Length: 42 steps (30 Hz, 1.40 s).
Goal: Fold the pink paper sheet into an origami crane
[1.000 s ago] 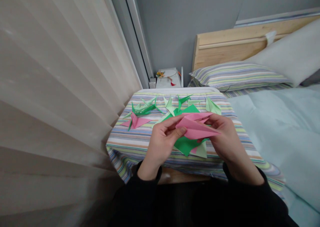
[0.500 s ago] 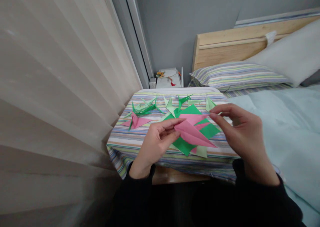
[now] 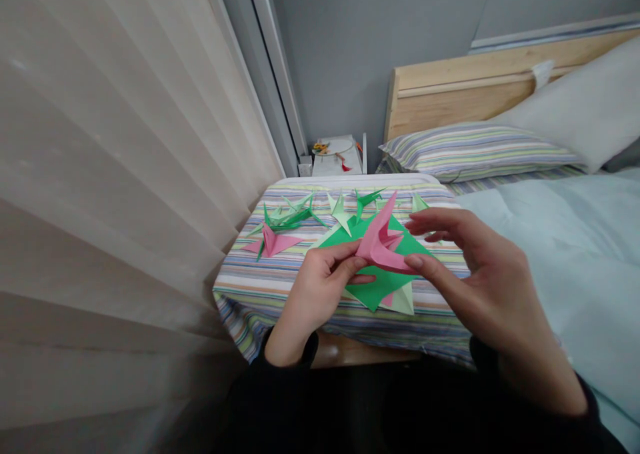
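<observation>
Above the small table, my left hand (image 3: 323,277) pinches one end of a pink origami crane (image 3: 376,246) between thumb and fingers. One wing of the crane points up and away; the other curves to the right, with narrow points between them. My right hand (image 3: 475,267) has its thumb tip against the right-hand wing, and its fingers are spread apart from the thumb. Below the crane lie green paper sheets (image 3: 377,291), with light green and pink paper (image 3: 404,299) showing from underneath.
Several green origami cranes (image 3: 290,221) and a folded pink one (image 3: 273,242) rest on the striped cloth (image 3: 240,274). A curtain (image 3: 125,174) hangs at the left. The bed (image 3: 560,241) stands at the right. Behind the table is a white surface (image 3: 325,164) with small items.
My right fingers have let go of the far wing, which now points upward. The right thumb has moved to the near wing, which is bent up. My left hand still pinches the crane.
</observation>
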Each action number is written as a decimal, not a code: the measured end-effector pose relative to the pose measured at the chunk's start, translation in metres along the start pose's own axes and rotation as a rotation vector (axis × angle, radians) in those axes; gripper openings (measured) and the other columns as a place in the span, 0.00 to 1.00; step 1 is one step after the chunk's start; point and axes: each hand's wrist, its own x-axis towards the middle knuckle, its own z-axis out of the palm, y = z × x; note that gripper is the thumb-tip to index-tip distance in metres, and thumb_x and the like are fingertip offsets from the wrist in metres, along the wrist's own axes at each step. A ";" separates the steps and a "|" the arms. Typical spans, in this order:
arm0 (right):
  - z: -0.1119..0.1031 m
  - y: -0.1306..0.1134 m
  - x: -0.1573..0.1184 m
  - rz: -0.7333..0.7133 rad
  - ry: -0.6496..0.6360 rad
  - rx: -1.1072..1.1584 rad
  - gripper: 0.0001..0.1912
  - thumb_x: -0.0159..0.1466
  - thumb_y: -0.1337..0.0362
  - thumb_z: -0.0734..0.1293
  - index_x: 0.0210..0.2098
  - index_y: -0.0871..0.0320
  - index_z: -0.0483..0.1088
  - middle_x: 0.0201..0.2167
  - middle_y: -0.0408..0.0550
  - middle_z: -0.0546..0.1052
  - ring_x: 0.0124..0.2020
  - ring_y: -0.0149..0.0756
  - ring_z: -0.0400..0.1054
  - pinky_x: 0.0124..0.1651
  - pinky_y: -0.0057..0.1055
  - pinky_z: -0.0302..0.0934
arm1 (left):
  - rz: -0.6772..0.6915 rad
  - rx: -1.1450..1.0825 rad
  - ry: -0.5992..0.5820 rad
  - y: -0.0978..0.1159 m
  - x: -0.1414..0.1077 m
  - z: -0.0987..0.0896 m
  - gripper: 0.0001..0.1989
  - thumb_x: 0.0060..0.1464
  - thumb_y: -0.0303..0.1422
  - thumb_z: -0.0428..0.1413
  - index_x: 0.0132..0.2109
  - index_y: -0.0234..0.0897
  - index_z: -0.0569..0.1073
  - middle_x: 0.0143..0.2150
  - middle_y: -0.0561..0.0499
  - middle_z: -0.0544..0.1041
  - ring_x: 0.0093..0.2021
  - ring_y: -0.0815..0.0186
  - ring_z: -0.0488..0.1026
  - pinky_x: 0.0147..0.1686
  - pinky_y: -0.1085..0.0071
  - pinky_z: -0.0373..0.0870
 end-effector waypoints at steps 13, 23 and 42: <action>0.000 0.006 0.000 -0.121 -0.240 0.001 0.15 0.67 0.63 0.73 0.53 0.51 0.78 0.53 0.49 0.84 0.54 0.49 0.80 0.59 0.47 0.73 | 0.019 -0.009 0.071 -0.002 0.000 -0.003 0.21 0.50 0.47 0.71 0.43 0.35 0.87 0.42 0.46 0.87 0.37 0.56 0.84 0.36 0.62 0.86; 0.007 0.011 0.004 -0.217 -0.147 -0.049 0.08 0.67 0.63 0.73 0.46 0.53 0.79 0.58 0.55 0.80 0.61 0.51 0.74 0.64 0.52 0.67 | 0.039 -0.067 0.133 0.000 0.001 0.004 0.15 0.49 0.38 0.72 0.41 0.34 0.86 0.38 0.47 0.87 0.36 0.57 0.85 0.37 0.64 0.86; 0.066 0.008 -0.011 -0.096 0.290 -0.033 0.04 0.67 0.63 0.72 0.38 0.56 0.80 0.74 0.56 0.63 0.75 0.60 0.56 0.74 0.62 0.50 | 0.201 -0.407 0.440 -0.012 0.005 0.021 0.11 0.47 0.36 0.74 0.36 0.36 0.85 0.32 0.52 0.85 0.31 0.69 0.82 0.36 0.75 0.82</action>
